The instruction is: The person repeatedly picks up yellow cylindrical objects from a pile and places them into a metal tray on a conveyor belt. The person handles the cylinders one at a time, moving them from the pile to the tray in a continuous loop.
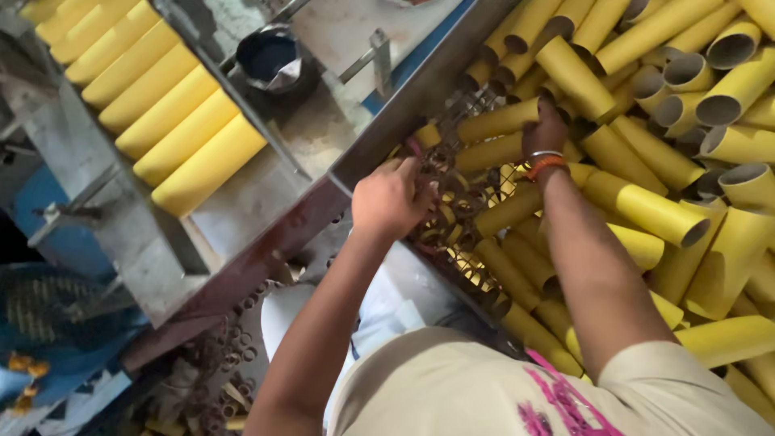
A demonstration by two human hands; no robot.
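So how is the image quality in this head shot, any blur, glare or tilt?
Head view: horizon strongly tilted; left hand and right hand slightly motion-soft; loose yellow cardboard tubes evenly lit, no harsh glare; lower-left floor dim and blurred; small brown rings hard to resolve.

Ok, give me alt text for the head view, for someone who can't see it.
Seen from above, a person's left hand and right hand reach into a heap of yellow cardboard tubes lying over a wire mesh basket. Left of them, more yellow tubes lie in a neat row on a metal rack beside a dark pot.
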